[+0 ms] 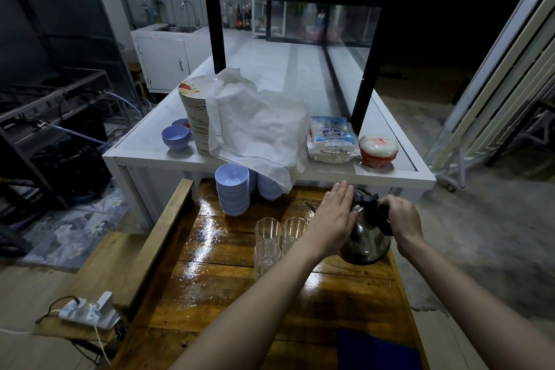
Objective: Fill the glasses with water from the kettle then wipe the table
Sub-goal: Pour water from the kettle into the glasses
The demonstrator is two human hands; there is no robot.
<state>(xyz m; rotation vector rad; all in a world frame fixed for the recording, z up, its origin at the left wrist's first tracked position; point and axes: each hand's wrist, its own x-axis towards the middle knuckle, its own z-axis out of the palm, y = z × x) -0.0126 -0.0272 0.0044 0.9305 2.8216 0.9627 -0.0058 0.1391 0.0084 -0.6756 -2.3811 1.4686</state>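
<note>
A steel kettle with a black lid and handle stands at the right side of the glossy wooden table. My right hand grips its black handle. My left hand lies flat against the kettle's left side, fingers together, near the lid. Three clear ribbed glasses stand just left of the kettle: one at the back left, one at the back right partly behind my left wrist, one in front. They look empty. A blue cloth lies at the table's near right corner.
Stacks of blue bowls stand at the table's far end. Behind it a white table carries a plate stack under a white cloth, packets, more bowls and a glass case. A power strip sits on a bench at the left.
</note>
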